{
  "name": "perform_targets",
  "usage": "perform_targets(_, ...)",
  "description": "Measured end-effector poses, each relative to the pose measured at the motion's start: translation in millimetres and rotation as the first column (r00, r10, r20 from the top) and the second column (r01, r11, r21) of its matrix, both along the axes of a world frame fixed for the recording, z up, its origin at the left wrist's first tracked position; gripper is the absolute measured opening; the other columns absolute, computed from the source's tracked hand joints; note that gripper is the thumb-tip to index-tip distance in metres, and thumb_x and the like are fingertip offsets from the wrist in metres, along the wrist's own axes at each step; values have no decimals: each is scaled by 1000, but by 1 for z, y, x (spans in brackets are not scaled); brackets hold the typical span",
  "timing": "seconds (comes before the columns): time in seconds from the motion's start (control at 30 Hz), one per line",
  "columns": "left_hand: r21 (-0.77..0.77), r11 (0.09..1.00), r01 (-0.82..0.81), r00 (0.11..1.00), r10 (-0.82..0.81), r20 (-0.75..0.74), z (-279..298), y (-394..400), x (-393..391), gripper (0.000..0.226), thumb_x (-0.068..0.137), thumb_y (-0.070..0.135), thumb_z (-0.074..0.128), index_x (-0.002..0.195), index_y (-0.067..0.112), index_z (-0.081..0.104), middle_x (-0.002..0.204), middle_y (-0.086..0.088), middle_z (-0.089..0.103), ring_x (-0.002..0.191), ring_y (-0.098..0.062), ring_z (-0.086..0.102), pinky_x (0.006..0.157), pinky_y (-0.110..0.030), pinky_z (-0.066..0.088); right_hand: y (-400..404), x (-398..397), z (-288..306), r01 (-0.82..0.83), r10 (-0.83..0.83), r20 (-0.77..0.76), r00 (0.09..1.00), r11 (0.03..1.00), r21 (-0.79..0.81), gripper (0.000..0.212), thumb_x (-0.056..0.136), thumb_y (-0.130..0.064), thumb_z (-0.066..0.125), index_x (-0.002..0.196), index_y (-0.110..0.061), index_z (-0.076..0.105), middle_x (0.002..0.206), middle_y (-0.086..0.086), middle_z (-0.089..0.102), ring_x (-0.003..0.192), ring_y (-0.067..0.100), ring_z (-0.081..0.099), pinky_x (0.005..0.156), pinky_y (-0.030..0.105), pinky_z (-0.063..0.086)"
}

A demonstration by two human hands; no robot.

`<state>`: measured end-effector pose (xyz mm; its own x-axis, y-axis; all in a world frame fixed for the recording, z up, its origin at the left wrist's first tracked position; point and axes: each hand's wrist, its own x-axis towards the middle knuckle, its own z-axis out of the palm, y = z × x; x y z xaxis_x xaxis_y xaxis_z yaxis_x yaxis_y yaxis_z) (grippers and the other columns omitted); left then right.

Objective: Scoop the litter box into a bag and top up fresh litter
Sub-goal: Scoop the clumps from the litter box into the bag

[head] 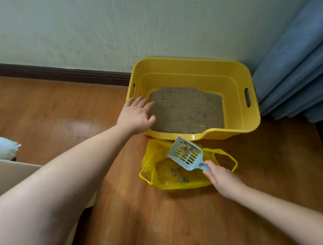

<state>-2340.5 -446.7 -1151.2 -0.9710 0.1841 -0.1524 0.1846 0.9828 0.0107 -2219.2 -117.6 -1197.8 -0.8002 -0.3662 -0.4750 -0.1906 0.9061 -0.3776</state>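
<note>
Few clumps (175, 172) in yellow bag (173, 186)

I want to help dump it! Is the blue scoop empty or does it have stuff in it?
Not empty. The scoop holds a few clumps near its front edge, above the open yellow bag.

Wooden floor (190, 215) carries yellow litter box (252, 114); yellow bag (152, 166) beside it.

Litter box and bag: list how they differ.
The litter box is rigid, opaque plastic standing against the wall; the bag is thin, translucent film lying crumpled in front of it. The litter box holds a wide bed of litter; the bag holds only a few clumps. Both are yellow, open-topped and on the wooden floor.
</note>
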Motion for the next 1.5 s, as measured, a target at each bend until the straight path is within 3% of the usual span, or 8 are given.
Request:
perform_targets(0.37,-2,1000,5,1000,-5,-7,-1,0,-1,66,93,56,22,151,25,29,157,-3,31,148,-20,17,120,-44,9,17,4,16,-219,301,-205,932,913,346,30,102,-31,35,130,-24,44,111,-1,59,97,23,62,69,39,49)
perform_targets(0.47,3,1000,7,1000,-7,-15,0,0,0,65,93,54,24,151,24,30,157,-3,32,148,-20,17,120,-44,9,20,2,19,-283,441,-376,815,869,406,31,83,-10,64,113,-17,64,83,5,63,70,27,63,53,37,47)
perform_targets(0.6,-2,1000,11,1000,-11,-17,2,2,1,62,95,52,28,151,24,30,157,-3,31,148,-20,17,120,-43,10,25,-2,19,-365,561,-546,622,825,432,40,77,-2,43,104,-14,69,72,9,58,58,28,55,51,33,42)
perform_targets(0.73,0,1000,4,1000,-4,-21,3,2,1,61,95,51,30,150,23,31,157,-2,32,148,-20,16,120,-43,9,23,-6,22,-373,579,-549,602,812,448,42,79,-3,38,106,-12,68,75,10,59,61,28,56,52,34,42)
perform_targets(0.97,-1,1000,-1,1000,1,-22,1,2,0,63,94,52,28,150,23,31,156,-2,33,148,-20,17,120,-44,9,15,-12,29,-315,402,-590,700,915,250,21,80,-17,69,99,-10,69,68,5,59,49,25,58,37,32,44)
perform_targets(1.1,-1,1000,1,1000,-1,-16,0,1,0,64,93,53,25,150,24,31,157,-2,32,148,-20,17,120,-44,9,8,-13,35,-237,277,-603,748,960,146,40,89,-34,44,101,-5,69,75,5,68,45,23,62,31,27,42)
perform_targets(1.3,4,1000,5,1000,-5,-29,-4,0,-2,69,89,56,20,150,25,32,156,-1,34,147,-20,19,120,-44,10,-23,-24,68,-52,11,-529,849,997,-63,28,90,-21,62,111,-3,61,80,12,68,58,39,63,42,36,45)
perform_targets(1.5,0,1000,16,1000,-16,-20,-2,-2,-2,72,88,58,16,151,26,29,157,0,32,148,-19,18,121,-44,10,-35,-93,107,225,-251,-371,894,968,-112,30,100,-38,33,101,-15,52,72,0,56,58,19,53,44,30,33)
